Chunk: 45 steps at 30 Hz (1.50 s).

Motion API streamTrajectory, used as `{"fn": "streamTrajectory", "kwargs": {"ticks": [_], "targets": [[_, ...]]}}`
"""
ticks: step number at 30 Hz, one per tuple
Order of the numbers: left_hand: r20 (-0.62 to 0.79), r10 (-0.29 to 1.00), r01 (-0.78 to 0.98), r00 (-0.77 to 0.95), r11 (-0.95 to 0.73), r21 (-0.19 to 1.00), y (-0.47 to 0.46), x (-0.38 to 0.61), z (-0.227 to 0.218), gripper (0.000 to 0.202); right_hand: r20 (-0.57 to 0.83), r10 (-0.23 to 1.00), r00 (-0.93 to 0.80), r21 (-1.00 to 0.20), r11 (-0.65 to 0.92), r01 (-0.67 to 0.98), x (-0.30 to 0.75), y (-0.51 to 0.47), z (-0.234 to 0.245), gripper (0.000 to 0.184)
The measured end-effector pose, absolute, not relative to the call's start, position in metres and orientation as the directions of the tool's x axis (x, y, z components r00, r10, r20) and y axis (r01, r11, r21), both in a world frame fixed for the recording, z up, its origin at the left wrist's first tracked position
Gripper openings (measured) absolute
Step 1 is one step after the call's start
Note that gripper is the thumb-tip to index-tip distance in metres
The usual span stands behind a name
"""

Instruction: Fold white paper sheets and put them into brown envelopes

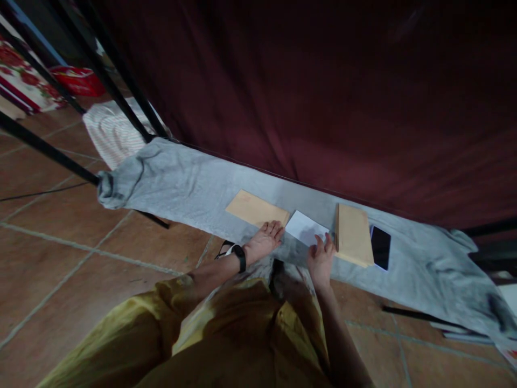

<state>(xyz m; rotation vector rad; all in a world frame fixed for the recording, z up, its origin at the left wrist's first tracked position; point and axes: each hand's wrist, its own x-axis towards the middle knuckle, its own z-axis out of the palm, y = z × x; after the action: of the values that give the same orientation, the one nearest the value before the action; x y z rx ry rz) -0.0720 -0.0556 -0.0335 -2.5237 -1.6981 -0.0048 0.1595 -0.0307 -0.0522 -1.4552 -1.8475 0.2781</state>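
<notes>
A tan envelope (pixel 253 208) lies flat on the grey cloth, and my left hand (pixel 266 238) rests on its lower right end, fingers stretched out and holding nothing. Just right of it is a piece of white paper (pixel 305 227). My right hand (pixel 321 257) is at the paper's lower right corner with its fingers apart; whether the fingertips press on the paper is hard to tell. Those fingers also come close to the left edge of a stack of tan envelopes (pixel 354 233). A dark-screened phone (pixel 381 248) lies against the stack's right side.
The grey cloth (pixel 189 178) covers a long, narrow bench. Behind it hangs a dark red curtain (pixel 323 108). Black metal bars (pixel 48 148) stand at the left, near a striped cloth (pixel 115 129) and a red basket (pixel 78 81). Brown floor tiles (pixel 100 285) lie below.
</notes>
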Motion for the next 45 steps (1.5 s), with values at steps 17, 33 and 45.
{"fn": "streamTrajectory", "kwargs": {"ticks": [17, 33, 45], "targets": [[0.091, 0.941, 0.943, 0.327, -0.331, 0.036, -0.059, -0.067, -0.039, 0.049, -0.290, 0.947, -0.140, -0.957, -0.284, 0.064, 0.061, 0.019, -0.023, 0.014], [0.178, 0.962, 0.976, 0.206, -0.215, 0.035, -0.069, -0.068, -0.049, 0.044, -0.509, 0.852, -0.120, -0.833, -0.523, -0.181, 0.042, 0.023, -0.007, 0.009], [0.324, 0.944, 0.984, 0.057, -0.108, 0.141, -0.068, -0.075, -0.049, 0.059, -0.483, 0.858, -0.176, -0.829, -0.513, -0.221, 0.041, 0.023, -0.007, 0.011]]}}
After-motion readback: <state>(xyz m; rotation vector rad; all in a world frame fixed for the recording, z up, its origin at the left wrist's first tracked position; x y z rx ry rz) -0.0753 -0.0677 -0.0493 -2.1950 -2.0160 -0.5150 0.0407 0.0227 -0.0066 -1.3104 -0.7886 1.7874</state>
